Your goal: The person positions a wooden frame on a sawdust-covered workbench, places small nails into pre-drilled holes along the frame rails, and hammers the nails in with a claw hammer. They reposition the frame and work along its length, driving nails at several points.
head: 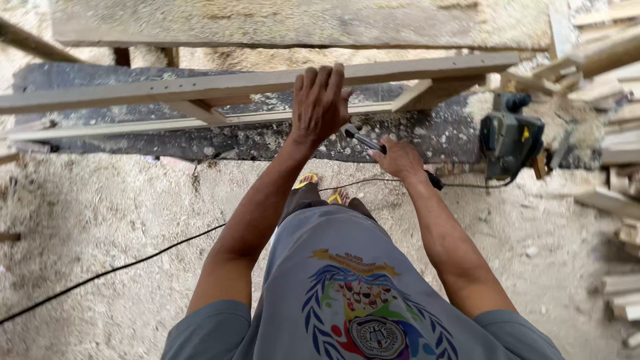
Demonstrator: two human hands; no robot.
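A wooden frame is steadied while a slim hand tool is brought up to it.

The top rail of the wooden frame (267, 83) is clasped from above by the left hand (320, 103), fingers wrapped over its far edge, apparently so the piece is kept from shifting. The frame is propped at twelve o'clock against a dark, sawdust-strewn surface (427, 137). At about one o'clock from the left hand, a dark-handled tool (363, 139), possibly a chisel or screwdriver, is enclosed in the right hand (400, 160), its tip angled toward the rail. An electric planer (510, 140) is parked at three o'clock, with its black cord (107, 273) trailed across the sawdust floor (100, 213). Offcuts (620, 200) are piled at the right edge.
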